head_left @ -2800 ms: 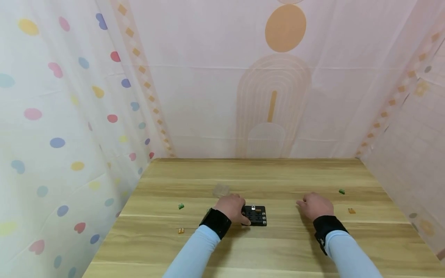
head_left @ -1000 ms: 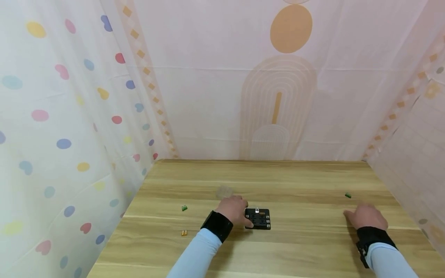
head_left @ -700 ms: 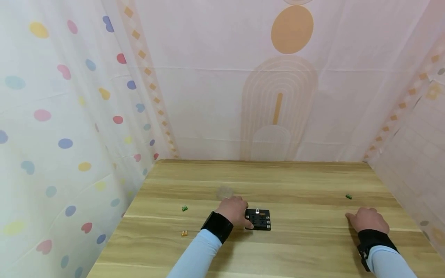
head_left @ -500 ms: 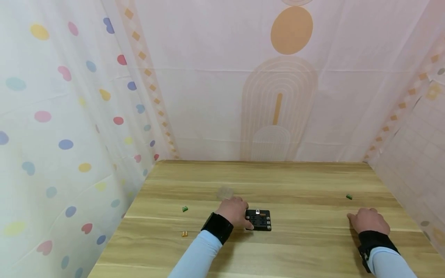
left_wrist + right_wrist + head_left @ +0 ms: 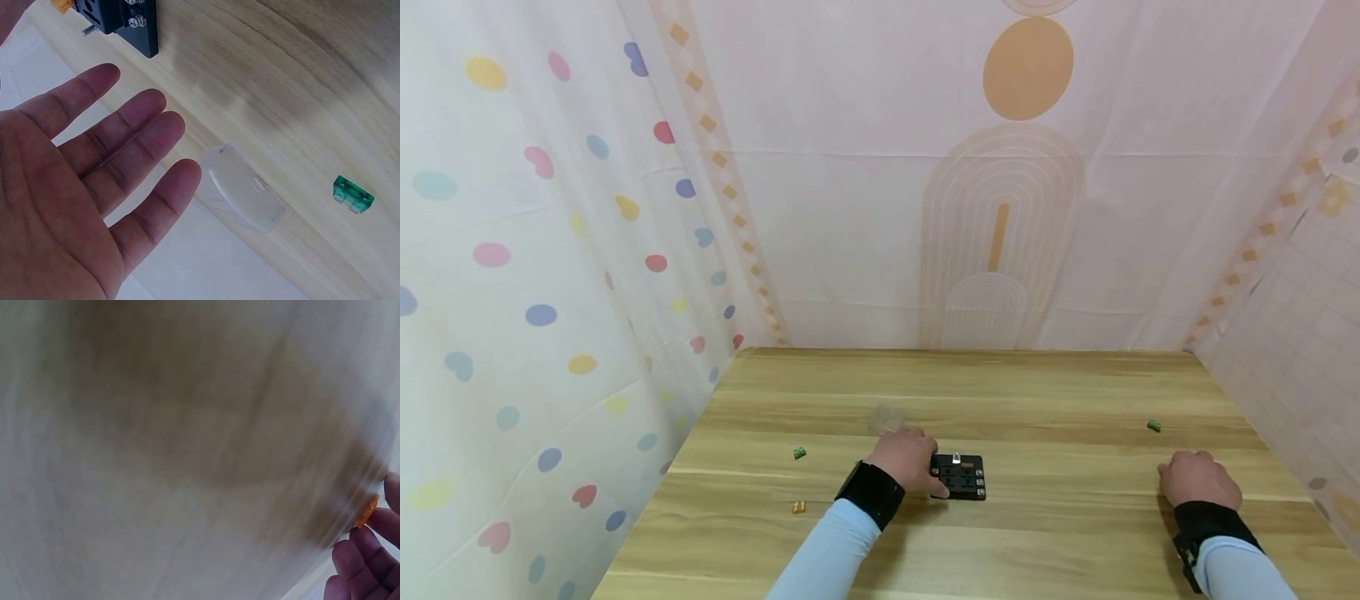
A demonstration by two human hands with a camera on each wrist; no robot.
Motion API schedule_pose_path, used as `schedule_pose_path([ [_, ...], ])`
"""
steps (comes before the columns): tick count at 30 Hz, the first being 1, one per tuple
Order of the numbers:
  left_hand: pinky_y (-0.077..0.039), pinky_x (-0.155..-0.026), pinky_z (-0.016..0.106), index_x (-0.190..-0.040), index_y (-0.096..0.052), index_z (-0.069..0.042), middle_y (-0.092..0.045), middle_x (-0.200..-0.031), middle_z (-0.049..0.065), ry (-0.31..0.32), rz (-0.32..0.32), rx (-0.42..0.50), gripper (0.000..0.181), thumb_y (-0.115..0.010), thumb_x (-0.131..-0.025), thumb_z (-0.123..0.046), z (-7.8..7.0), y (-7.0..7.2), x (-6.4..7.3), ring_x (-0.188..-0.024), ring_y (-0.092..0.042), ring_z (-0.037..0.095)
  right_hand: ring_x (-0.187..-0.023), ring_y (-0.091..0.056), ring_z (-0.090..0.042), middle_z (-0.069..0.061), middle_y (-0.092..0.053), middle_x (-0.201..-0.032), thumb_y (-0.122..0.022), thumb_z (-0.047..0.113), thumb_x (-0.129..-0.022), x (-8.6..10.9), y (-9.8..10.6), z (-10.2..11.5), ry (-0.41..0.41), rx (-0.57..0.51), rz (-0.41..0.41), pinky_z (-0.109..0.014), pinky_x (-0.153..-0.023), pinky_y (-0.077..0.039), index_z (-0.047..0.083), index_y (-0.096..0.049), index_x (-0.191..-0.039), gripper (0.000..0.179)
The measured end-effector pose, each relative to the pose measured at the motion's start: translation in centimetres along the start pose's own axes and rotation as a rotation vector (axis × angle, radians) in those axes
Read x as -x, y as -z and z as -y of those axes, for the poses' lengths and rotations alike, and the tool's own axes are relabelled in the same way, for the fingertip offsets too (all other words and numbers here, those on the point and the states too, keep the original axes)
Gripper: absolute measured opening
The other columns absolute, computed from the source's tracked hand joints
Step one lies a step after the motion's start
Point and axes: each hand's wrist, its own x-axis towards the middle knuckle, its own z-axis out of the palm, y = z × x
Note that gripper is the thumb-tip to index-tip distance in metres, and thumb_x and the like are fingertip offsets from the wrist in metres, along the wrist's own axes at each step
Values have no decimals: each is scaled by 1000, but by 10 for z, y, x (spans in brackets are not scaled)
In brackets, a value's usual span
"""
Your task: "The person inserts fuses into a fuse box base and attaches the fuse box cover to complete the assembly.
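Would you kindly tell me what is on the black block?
An orange fuse and screws show on the block; the left hand covers its near left corner, hiding anything there.

A small corner closed in by cloth: a wood-grain table (image 5: 1022,554) reaches a pale back curtain (image 5: 842,225) printed with an arch (image 5: 947,200) and circles (image 5: 1028,68), a left curtain (image 5: 467,417) carries coloured dots (image 5: 541,315) and hearts (image 5: 584,496), and a faintly gridded right-hand sheet (image 5: 1300,333) hangs opposite. Whether the corner belongs to a home or a workshop cannot be told.
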Motion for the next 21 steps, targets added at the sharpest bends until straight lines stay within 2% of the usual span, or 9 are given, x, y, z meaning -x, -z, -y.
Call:
schedule_pose_path([
  [10,-53,-75,32,-107,-73,-15,-69,-99,0,4,9,2,62,-82,-68,-63,0,1,1,-88,-62,15,-75,-61,-39,-24,-54,-80,-53,5,-96,1,-1,-1,9,-15,-13,-51,-61,-51,-9,-66,-89,21],
  [16,-51,-68,28,-100,-74,-16,-66,-90,-3,-11,-8,17,59,-83,-66,-62,0,-3,0,-78,-58,11,-74,-61,-35,-23,-58,-80,-55,-1,-90,2,-2,-3,51,-22,-23,-49,-61,-52,-7,-68,-85,15],
  [21,-51,-68,29,-100,-74,-16,-66,-90,-2,-14,-12,19,58,-84,-65,-62,1,-3,0,-78,-58,11,-77,-62,-38,-24,-59,-83,-57,-2,-88,1,-2,-4,71,-14,-23,-51,-64,-52,-8,-68,-90,13],
])
